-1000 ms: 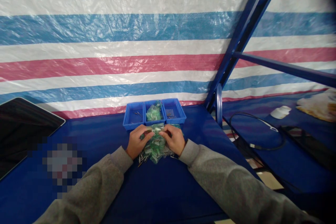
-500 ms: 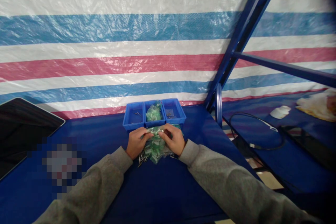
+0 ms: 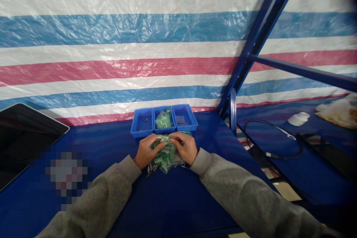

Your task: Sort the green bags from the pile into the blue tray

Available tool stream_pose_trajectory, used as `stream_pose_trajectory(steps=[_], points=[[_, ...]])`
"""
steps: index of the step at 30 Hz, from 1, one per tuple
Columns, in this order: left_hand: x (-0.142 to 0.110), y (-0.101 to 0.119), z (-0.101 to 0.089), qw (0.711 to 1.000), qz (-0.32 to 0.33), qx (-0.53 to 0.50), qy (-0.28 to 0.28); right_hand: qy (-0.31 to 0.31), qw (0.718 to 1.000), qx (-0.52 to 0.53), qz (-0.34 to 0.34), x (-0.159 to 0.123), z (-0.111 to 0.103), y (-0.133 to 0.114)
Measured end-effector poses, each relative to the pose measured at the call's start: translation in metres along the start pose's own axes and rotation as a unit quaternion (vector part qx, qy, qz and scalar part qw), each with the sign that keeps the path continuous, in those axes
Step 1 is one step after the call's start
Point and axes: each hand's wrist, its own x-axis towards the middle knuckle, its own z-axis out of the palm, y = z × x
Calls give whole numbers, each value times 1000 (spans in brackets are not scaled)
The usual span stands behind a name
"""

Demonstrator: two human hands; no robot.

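My left hand point(image 3: 145, 151) and my right hand point(image 3: 187, 149) meet at the middle of the table, thumbs and fingers pinched on a small clear, greenish plastic bag point(image 3: 163, 139). What the bag holds, if anything, is too small to make out. Below the hands lies a heap of similar green plastic bags point(image 3: 166, 159). Several thin metal pins point(image 3: 151, 170) stick out at the heap's left, beside my left hand. Just beyond my fingers stand three joined blue bins: a left bin point(image 3: 141, 134) with a few pins, a middle bin point(image 3: 164, 131) of green bags, and a right bin point(image 3: 187, 113) with small metal pieces.
A dark screen point(image 3: 25, 134) stands at the left, near a blurred-out patch. Rising at the right is a blue metal frame point(image 3: 251, 48). Past it, another blue table holds a white bottle point(image 3: 298, 119), a black cable point(image 3: 301, 152) and a plastic bag point(image 3: 338, 111).
My fingers have shifted slightly on the small plastic bag, with both thumbs still close together. The heap and the bins stay where they were.
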Motion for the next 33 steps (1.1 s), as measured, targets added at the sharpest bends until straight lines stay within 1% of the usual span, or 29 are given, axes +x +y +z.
stream_pose_trajectory(steps=[3,6,10,15,18,23,29,31,33], points=[[-1,-2,2,1000,-13,-11,10,-4,1000,5,0,0,-2,-2],[-3,-6,4,999,-39,-21,22,-23,1000,9,-2,0,-1,-1],[-6,-10,6,993,-82,-70,39,-38,999,17,-3,0,2,2],[-7,-10,7,982,-109,-154,6,-42,999,26,18,-3,5,4],[-7,-10,8,973,-123,-195,5,-35,999,29,1,-3,3,1],[-7,-12,10,952,-152,-265,7,-60,997,41,-39,-1,0,-3],[-7,-10,9,942,-161,-294,-9,-57,996,22,-58,-2,2,2],[-7,-9,8,943,-160,-290,-19,-55,997,20,-59,-2,3,3],[-6,-7,4,949,-152,-275,-38,-40,997,17,-62,-2,3,3]])
